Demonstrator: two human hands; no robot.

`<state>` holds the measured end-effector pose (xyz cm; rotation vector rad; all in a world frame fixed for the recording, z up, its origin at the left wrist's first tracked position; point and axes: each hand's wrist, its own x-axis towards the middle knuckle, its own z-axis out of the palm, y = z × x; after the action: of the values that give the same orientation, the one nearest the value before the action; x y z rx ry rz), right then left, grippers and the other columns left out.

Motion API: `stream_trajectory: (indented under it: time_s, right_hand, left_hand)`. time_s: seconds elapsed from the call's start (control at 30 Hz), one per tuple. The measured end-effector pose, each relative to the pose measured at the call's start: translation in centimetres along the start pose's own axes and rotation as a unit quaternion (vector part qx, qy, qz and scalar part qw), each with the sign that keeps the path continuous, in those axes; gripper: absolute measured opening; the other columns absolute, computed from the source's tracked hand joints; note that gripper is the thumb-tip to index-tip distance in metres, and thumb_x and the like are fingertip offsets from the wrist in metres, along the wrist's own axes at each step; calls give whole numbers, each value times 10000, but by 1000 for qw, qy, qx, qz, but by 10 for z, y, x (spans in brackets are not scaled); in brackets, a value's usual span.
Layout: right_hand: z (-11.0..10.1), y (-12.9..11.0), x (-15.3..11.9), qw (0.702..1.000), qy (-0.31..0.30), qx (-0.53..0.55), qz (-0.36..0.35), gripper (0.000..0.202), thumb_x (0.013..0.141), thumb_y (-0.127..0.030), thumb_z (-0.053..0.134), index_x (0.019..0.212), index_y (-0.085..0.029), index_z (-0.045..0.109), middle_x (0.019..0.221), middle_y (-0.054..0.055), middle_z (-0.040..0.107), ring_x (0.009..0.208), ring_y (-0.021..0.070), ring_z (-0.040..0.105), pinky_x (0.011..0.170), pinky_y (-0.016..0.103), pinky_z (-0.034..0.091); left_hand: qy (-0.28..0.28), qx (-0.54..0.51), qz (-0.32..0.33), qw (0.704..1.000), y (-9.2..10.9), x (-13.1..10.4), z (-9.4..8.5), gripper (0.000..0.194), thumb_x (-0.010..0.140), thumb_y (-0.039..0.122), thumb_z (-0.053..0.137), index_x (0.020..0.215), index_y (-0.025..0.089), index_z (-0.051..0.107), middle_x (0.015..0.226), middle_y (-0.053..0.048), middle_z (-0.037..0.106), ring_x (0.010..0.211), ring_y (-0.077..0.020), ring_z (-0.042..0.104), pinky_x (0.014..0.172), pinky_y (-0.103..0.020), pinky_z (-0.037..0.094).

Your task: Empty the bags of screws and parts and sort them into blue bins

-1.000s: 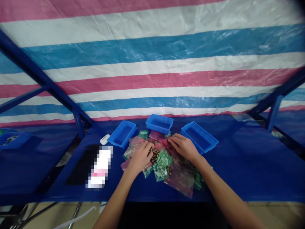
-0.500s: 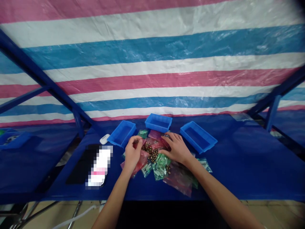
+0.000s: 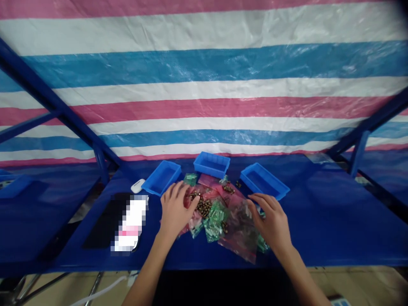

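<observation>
My left hand (image 3: 174, 208) rests over the left side of a pile of plastic bags. Its fingers are spread, the thumb beside loose brass-coloured screw-like pieces (image 3: 204, 207). At the pile's right side my right hand (image 3: 273, 219) is open and curved, thumb and forefinger apart, fingertips next to a clear pinkish bag (image 3: 240, 227). Whether they touch that bag is unclear. Between the hands lie green bags (image 3: 215, 223) with small pale pieces inside. Behind them a pink bag (image 3: 228, 189) has more brass-coloured pieces on or in it. Part of the pile is hidden beneath my left hand.
Three blue trays stand behind the pile: a left tray (image 3: 162, 177), a middle tray (image 3: 211, 164) and a right tray (image 3: 264, 180). A white case (image 3: 138, 186) and a blurred-out phone (image 3: 130, 223) on a dark mat lie left. Blue frame bars (image 3: 63, 112) slope along the sides.
My right hand has moved right and nearer me, uncovering the pink bag and brass-coloured pieces. My left hand has opened from a curled shape and spread over the pile.
</observation>
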<state>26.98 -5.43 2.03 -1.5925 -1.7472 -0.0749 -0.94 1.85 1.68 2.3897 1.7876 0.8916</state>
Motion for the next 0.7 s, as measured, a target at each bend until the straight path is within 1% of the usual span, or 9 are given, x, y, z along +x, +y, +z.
stream_trajectory:
  time_s: [0.07,0.13,0.23,0.33,0.4,0.5,0.6,0.7]
  right_hand:
    - [0,0,-21,997,7,-67,49,291,910,-407,550,1101,-208,642,1164,132,631,1096,306,553,931,484,442]
    - [8,-3,-38,989,1,-123,80,410,891,-511,535,1137,-198,633,1323,155,542,1225,356,465,961,532,404]
    - [26,-12,-49,982,-39,-154,105,532,891,-581,475,1267,-213,562,1439,148,439,1295,362,400,1005,567,343]
    - [42,-21,-46,980,-66,-152,112,618,893,-607,436,1378,-224,460,1463,150,414,1310,351,390,1043,577,284]
    - [50,-24,-40,979,-74,-148,118,652,893,-619,421,1417,-231,416,1472,156,403,1316,350,384,1037,568,288]
    - [58,-27,-28,977,-86,-151,120,673,876,-634,441,1429,-252,407,1461,154,417,1288,364,397,1003,565,309]
    - [64,-30,-19,978,-95,-151,105,725,827,-658,505,1428,-261,415,1438,149,435,1247,385,405,979,566,319]
    - [70,-32,-14,982,-94,-133,95,749,801,-651,550,1434,-276,405,1380,150,468,1204,381,425,954,551,339]
  left_hand:
    - [-26,22,-9,999,0,-6,-7,510,825,536,600,1264,278,573,1396,-93,496,1271,-357,416,1034,-521,318]
    - [-50,51,-32,997,1,-15,-10,595,810,574,597,1328,290,525,1426,-93,462,1282,-362,402,1031,-526,321]
    - [-67,76,-56,993,4,-28,-8,706,786,606,604,1402,299,450,1479,-91,394,1323,-379,351,1039,-532,314]
    - [-67,78,-69,992,5,-34,-2,776,758,644,609,1429,305,415,1520,-95,325,1350,-403,307,1047,-540,302]
    - [-66,75,-75,992,5,-34,1,829,738,682,601,1448,314,382,1531,-110,296,1336,-417,318,1037,-551,301]
    - [-62,76,-89,991,5,-29,7,887,712,723,590,1466,326,344,1531,-139,275,1279,-429,368,1013,-563,304]
    - [-53,79,-101,990,7,-24,12,888,691,703,626,1455,335,362,1505,-145,300,1240,-430,381,996,-564,306]
    - [-52,69,-94,992,9,-21,15,836,695,625,668,1435,353,391,1440,-130,373,1203,-403,401,969,-540,335]
